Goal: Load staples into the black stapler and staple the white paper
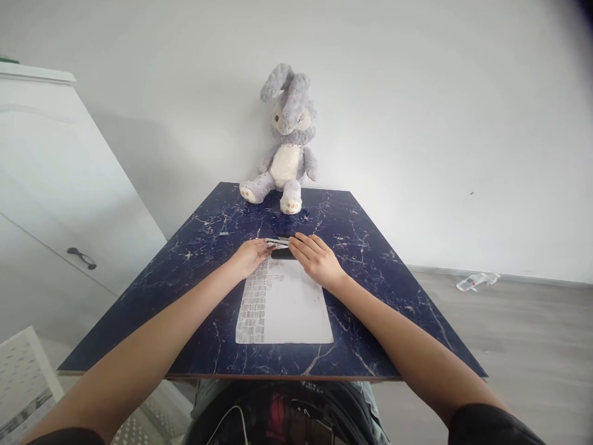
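A stapler (283,253) with a black body and a silver metal part lies at the top edge of a white printed sheet of paper (296,309). It looks opened up, though my fingers cover both of its ends. My left hand (250,256) pinches the left end of the metal part. On the opposite end, my right hand (319,262) grips with its fingers close together over the stapler. Left of the hands, a small grey strip (223,233), like a row of staples, rests on the dark blue marbled table (194,309).
A grey plush rabbit (287,161) sits at the table's far edge against the wall. To the left stands a white cabinet (60,185) with a dark handle. Clear plastic packaging (477,282) lies on the floor to the right.
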A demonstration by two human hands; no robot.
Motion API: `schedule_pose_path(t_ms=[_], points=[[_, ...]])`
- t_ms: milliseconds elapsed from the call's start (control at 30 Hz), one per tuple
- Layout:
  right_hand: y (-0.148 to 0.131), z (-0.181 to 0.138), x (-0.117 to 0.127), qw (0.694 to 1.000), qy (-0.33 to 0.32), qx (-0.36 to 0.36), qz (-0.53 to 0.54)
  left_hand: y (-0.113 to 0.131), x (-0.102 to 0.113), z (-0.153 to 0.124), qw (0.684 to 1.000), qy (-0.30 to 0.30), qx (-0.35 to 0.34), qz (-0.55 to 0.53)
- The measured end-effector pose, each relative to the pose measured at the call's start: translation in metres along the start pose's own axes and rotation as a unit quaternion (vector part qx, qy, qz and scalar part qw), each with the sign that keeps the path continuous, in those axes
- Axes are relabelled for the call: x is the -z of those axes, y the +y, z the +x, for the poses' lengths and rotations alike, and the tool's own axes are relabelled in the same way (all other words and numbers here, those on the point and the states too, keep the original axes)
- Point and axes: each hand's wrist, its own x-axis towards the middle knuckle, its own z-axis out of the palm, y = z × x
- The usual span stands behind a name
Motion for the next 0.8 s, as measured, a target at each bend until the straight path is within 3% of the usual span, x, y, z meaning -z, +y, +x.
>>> schedule_pose_path(t_ms=[67, 167, 233, 300, 400, 533, 667, 800], points=[[-0.002, 0.0, -0.001, 0.999, 0.024, -0.044, 0.016, 0.001, 0.002, 0.001, 0.999, 0.024, -0.021, 0.009], [0.0, -0.001, -0.006, 0.975, 0.071, -0.194, 0.084, 0.008, 0.009, 0.005, 0.994, 0.08, -0.07, 0.006], [0.003, -0.002, -0.009, 0.941, 0.056, -0.3, 0.145, 0.014, 0.015, 0.006, 0.981, 0.128, -0.142, 0.013], [0.008, -0.004, -0.01, 0.917, 0.002, -0.349, 0.195, 0.021, 0.017, 0.005, 0.958, 0.158, -0.238, 0.038], [0.012, -0.003, -0.008, 0.919, -0.039, -0.322, 0.224, 0.028, 0.01, -0.007, 0.925, 0.129, -0.339, 0.114], [0.006, 0.002, 0.002, 0.961, 0.063, -0.185, 0.196, 0.025, -0.015, -0.04, 0.896, 0.05, -0.384, 0.22], [-0.012, 0.005, 0.007, 0.966, 0.101, -0.054, 0.232, 0.012, -0.04, -0.069, 0.907, -0.009, -0.348, 0.236], [-0.022, 0.007, 0.006, 0.964, 0.143, -0.061, 0.215, 0.007, -0.047, -0.078, 0.927, -0.029, -0.301, 0.222]])
